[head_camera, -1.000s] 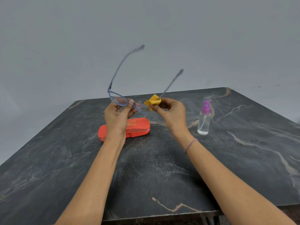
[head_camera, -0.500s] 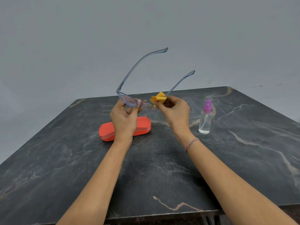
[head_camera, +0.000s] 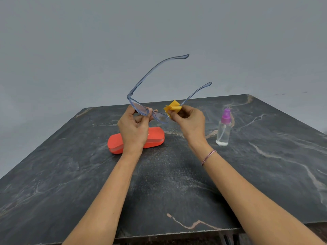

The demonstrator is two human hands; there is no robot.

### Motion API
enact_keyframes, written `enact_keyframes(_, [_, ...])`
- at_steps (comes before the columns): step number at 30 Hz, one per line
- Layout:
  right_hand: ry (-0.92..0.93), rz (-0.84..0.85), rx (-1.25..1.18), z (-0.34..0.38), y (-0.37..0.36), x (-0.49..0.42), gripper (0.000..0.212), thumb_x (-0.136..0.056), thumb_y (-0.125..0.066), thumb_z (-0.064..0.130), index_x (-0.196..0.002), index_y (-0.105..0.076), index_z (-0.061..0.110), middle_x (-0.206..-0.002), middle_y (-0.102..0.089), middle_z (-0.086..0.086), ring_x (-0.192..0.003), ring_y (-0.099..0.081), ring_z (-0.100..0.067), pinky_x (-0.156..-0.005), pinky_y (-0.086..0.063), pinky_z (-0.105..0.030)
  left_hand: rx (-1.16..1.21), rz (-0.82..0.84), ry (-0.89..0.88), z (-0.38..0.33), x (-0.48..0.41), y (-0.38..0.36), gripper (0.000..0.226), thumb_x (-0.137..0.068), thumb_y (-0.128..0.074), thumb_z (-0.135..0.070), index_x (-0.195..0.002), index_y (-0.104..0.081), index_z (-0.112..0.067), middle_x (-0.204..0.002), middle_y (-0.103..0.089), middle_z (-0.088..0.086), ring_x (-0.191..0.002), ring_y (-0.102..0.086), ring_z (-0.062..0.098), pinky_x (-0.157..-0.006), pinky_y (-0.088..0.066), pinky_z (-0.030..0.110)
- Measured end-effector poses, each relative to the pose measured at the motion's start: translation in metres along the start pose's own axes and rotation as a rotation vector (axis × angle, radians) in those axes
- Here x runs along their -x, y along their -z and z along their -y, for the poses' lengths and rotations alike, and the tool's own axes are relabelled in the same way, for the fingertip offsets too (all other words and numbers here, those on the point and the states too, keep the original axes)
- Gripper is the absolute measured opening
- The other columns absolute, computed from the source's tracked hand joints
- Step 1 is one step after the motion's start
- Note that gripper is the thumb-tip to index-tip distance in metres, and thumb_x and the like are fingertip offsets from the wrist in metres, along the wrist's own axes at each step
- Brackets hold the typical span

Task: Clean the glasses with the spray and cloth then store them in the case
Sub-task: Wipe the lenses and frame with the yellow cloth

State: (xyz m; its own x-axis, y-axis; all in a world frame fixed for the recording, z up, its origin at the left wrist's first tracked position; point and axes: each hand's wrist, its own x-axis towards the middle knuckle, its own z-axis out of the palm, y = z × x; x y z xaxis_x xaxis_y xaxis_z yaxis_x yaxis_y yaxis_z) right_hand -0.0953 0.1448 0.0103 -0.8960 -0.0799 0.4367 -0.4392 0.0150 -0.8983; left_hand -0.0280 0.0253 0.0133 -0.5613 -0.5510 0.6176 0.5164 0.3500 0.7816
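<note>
Holding a pair of translucent blue-grey plastic-framed glasses in the air above the far half of a dark grey, pale-veined stone tabletop. Temples unfolded, slanting up and away toward the plain grey wall.

Gripping the frame with the left hand, thumb and curled fingers closed on the lens nearer the left edge, close to the bridge. Pinching a small crumpled yellow cloth in the right hand, fingertips closed round it and pressing it to the outer end of the other lens, just where the nearer temple starts. Wearing a thin pink-and-white braided bracelet on the right wrist.

Lying flat on the tabletop toward its far edge, left of centre: an oblong orange hard-shell case, closed, its middle hidden behind the left hand. Standing upright toward the far right corner, well apart from the case and clear of the right hand: a small clear plastic spray bottle with a purple pump top.

Writing on case or bottle not legible.
</note>
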Motion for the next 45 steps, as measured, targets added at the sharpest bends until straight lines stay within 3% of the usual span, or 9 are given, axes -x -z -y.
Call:
enact_keyframes(7, [0.036, -0.124, -0.076, 0.011, 0.011, -0.005, 0.011, -0.074, -0.077, 0.027, -0.082, -0.074, 0.02, -0.07, -0.071, -0.003, -0.069, -0.064, -0.01, -0.073, -0.055, -0.032, -0.055, 0.022, 0.038, 0.005, -0.008, 0.009, 0.018, -0.086, -0.063, -0.003, -0.079, -0.057, -0.019, -0.063, -0.069, -0.016, -0.073, -0.071, 0.008, -0.076, -0.057, 0.032])
enact_keyframes(13, [0.198, -0.248, 0.01, 0.025, 0.028, -0.008, 0.017, -0.078, -0.075, 0.019, -0.094, -0.072, 0.016, -0.08, -0.068, 0.011, -0.068, -0.062, 0.008, -0.066, -0.047, -0.007, -0.157, 0.006, 0.066, 0.006, -0.016, 0.021, 0.021, -0.086, -0.063, -0.005, -0.077, -0.057, -0.022, -0.071, -0.068, -0.007, -0.07, -0.071, 0.005, -0.076, -0.058, 0.031])
enact_keyframes(18, [0.329, -0.283, -0.045, 0.033, 0.029, -0.003, 0.02, -0.078, -0.074, 0.012, -0.098, -0.072, 0.011, -0.087, -0.07, 0.003, -0.08, -0.065, -0.003, -0.069, -0.05, -0.011, -0.177, -0.033, 0.098, 0.008, -0.021, 0.028, 0.005, -0.087, -0.063, -0.007, -0.086, -0.059, -0.011, -0.083, -0.071, 0.01, -0.075, -0.069, 0.008, -0.073, -0.056, 0.02])
enact_keyframes(21, [0.351, -0.296, -0.071, 0.035, 0.032, -0.004, 0.019, -0.08, -0.073, 0.011, -0.099, -0.072, 0.01, -0.086, -0.068, 0.005, -0.081, -0.065, -0.002, -0.071, -0.052, -0.012, -0.169, -0.032, 0.111, 0.008, -0.021, 0.028, 0.015, -0.087, -0.062, -0.005, -0.08, -0.058, -0.018, -0.077, -0.07, 0.002, -0.076, -0.07, 0.01, -0.077, -0.057, 0.027])
enact_keyframes(27, [0.233, -0.277, -0.094, 0.026, 0.033, -0.011, 0.023, -0.079, -0.074, 0.013, -0.101, -0.072, 0.009, -0.091, -0.071, 0.003, -0.085, -0.067, -0.004, -0.071, -0.05, -0.01, -0.125, -0.003, 0.137, 0.006, -0.018, 0.024, 0.019, -0.086, -0.063, -0.005, -0.078, -0.058, -0.021, -0.059, -0.068, -0.018, -0.071, -0.071, 0.008, -0.079, -0.057, 0.034])
enact_keyframes(34, [0.119, -0.068, 0.022, 0.011, 0.014, -0.006, 0.019, -0.077, -0.076, 0.022, -0.093, -0.074, 0.012, -0.074, -0.069, 0.008, -0.066, -0.06, 0.005, -0.068, -0.049, -0.011, 0.064, 0.024, 0.17, -0.001, -0.01, 0.012, 0.016, -0.088, -0.06, -0.002, -0.079, -0.055, -0.013, -0.073, -0.068, -0.001, -0.076, -0.072, 0.015, -0.068, -0.057, 0.023])
enact_keyframes(38, [0.054, 0.105, 0.115, 0.0, 0.001, 0.0, 0.018, -0.078, -0.074, 0.024, -0.092, -0.074, 0.013, -0.073, -0.069, 0.005, -0.067, -0.06, -0.001, -0.069, -0.048, -0.017, 0.131, 0.014, 0.215, 0.002, -0.009, 0.008, 0.008, -0.088, -0.059, -0.003, -0.083, -0.058, -0.008, -0.08, -0.066, 0.007, -0.074, -0.071, 0.012, -0.065, -0.055, 0.02])
enact_keyframes(41, [0.004, 0.101, 0.037, -0.001, 0.001, 0.0, 0.016, -0.079, -0.074, 0.021, -0.092, -0.074, 0.012, -0.08, -0.073, -0.002, -0.077, -0.068, -0.013, -0.078, -0.056, -0.029, 0.165, 0.028, 0.261, 0.004, -0.011, 0.008, 0.005, -0.088, -0.06, -0.003, -0.085, -0.06, -0.007, -0.086, -0.067, 0.014, -0.077, -0.071, 0.016, -0.068, -0.056, 0.022])
enact_keyframes(45, [-0.056, 0.055, -0.068, 0.0, 0.006, -0.003, 0.015, -0.08, -0.073, 0.015, -0.093, -0.073, 0.01, -0.083, -0.072, -0.005, -0.076, -0.067, -0.01, -0.079, -0.058, -0.031, 0.212, 0.118, 0.351, 0.004, -0.012, 0.009, 0.008, -0.087, -0.06, -0.001, -0.093, -0.064, -0.004, -0.086, -0.066, 0.012, -0.071, -0.071, 0.013, -0.067, -0.057, 0.02])
